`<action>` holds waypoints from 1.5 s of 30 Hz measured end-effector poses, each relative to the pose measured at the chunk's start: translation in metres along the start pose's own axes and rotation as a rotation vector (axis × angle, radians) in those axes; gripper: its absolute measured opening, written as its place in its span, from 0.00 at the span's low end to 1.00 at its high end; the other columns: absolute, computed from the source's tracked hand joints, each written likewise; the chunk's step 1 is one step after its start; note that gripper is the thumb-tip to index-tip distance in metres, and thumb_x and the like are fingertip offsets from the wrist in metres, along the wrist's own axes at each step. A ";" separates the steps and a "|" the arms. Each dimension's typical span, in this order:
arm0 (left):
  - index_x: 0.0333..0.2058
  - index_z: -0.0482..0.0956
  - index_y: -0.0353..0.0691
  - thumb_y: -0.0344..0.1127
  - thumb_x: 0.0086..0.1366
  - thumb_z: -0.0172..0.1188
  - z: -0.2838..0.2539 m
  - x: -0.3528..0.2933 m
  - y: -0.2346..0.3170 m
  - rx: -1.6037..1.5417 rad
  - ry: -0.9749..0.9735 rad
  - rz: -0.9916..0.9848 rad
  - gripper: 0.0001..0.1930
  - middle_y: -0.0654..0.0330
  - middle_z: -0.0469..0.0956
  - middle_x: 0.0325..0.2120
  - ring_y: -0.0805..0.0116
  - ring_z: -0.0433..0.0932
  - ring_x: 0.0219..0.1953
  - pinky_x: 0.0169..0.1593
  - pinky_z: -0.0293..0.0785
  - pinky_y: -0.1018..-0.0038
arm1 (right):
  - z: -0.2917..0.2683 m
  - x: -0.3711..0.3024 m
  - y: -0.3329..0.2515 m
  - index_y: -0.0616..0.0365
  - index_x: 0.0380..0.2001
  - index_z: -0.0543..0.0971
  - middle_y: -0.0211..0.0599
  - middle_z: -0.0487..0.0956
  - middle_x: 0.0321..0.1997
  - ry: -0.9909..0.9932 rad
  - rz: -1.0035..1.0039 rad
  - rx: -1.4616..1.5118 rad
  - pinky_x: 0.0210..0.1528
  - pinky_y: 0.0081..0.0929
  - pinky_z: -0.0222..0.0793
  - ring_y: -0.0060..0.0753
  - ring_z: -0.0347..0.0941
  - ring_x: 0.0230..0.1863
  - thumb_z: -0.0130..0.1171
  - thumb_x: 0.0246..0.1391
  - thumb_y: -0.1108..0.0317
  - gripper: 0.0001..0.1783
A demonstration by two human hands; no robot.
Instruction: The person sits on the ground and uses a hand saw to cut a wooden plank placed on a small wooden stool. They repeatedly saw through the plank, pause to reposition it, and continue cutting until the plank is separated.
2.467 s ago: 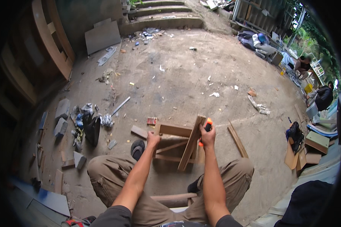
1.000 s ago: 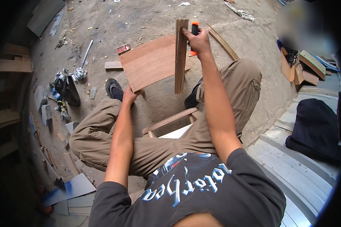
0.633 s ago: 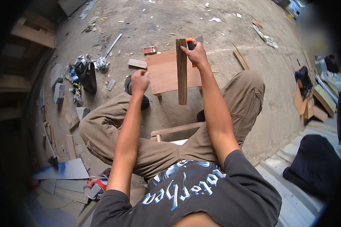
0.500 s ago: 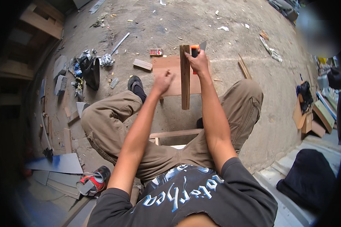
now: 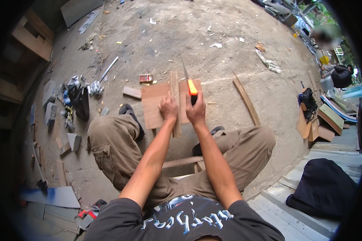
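Observation:
A narrow wooden strip (image 5: 175, 86) lies lengthwise across a low brown board (image 5: 153, 94), its near end jutting past the board's edge. My left hand (image 5: 169, 107) is on the strip's left side, fingers bent against it and holding it down. Just to the right, my right hand (image 5: 195, 109) grips what looks like a hand saw (image 5: 192, 89) by its orange and black handle. The thin blade points away from me and is seen nearly edge-on. The saw appears apart from the strip.
A long wooden stick (image 5: 247, 100) lies on the floor to the right. Left of the board are a short wood block (image 5: 132, 92), a small red box (image 5: 145, 78) and a black bag (image 5: 79, 100). A dark cloth bundle (image 5: 321, 186) sits at the lower right.
The strip went from being held up in my right hand to lying on the board. My left hand moved onto it, and the saw now points forward in my right hand.

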State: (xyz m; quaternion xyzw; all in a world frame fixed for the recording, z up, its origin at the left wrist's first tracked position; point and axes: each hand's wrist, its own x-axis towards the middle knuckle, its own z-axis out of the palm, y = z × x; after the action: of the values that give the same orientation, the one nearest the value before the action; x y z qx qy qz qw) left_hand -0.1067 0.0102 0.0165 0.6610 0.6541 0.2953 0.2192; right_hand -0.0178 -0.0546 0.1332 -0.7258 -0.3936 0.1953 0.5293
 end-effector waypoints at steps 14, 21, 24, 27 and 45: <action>0.62 0.66 0.39 0.39 0.69 0.43 0.055 0.010 0.017 -0.017 0.026 0.066 0.25 0.56 0.65 0.64 0.56 0.52 0.72 0.72 0.35 0.48 | -0.031 -0.028 0.004 0.63 0.38 0.77 0.35 0.72 0.19 0.069 0.061 0.101 0.25 0.29 0.66 0.21 0.67 0.22 0.60 0.62 0.55 0.18; 0.67 0.58 0.36 0.39 0.69 0.40 0.055 0.022 0.032 0.062 -0.141 0.084 0.29 0.55 0.55 0.70 0.56 0.44 0.74 0.72 0.24 0.45 | -0.035 -0.029 -0.001 0.63 0.30 0.76 0.43 0.74 0.17 0.075 -0.031 0.101 0.25 0.33 0.67 0.33 0.72 0.19 0.61 0.61 0.54 0.19; 0.68 0.56 0.35 0.39 0.69 0.40 0.054 0.022 0.031 0.033 -0.142 0.083 0.30 0.54 0.54 0.71 0.57 0.44 0.74 0.72 0.24 0.45 | -0.038 -0.038 -0.007 0.63 0.30 0.75 0.44 0.74 0.18 0.004 0.004 0.081 0.25 0.33 0.67 0.33 0.72 0.20 0.60 0.61 0.54 0.20; 0.69 0.51 0.31 0.39 0.69 0.39 0.046 0.015 0.031 -0.019 -0.206 0.179 0.32 0.50 0.53 0.70 0.55 0.46 0.74 0.72 0.25 0.47 | -0.042 -0.035 -0.008 0.63 0.29 0.74 0.43 0.74 0.18 -0.006 -0.027 0.037 0.25 0.32 0.67 0.31 0.72 0.20 0.60 0.62 0.55 0.20; 0.69 0.54 0.36 0.38 0.66 0.41 0.032 -0.004 0.035 -0.002 -0.215 0.334 0.32 0.49 0.57 0.68 0.58 0.52 0.72 0.73 0.30 0.47 | -0.048 -0.031 -0.026 0.66 0.38 0.76 0.33 0.74 0.21 -0.100 0.042 -0.022 0.27 0.27 0.66 0.22 0.69 0.23 0.57 0.64 0.62 0.14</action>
State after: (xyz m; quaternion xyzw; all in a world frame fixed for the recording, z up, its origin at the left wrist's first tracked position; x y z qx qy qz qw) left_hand -0.0597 0.0077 0.0165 0.7878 0.5078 0.2559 0.2366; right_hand -0.0129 -0.1053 0.1707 -0.7291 -0.4063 0.2379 0.4967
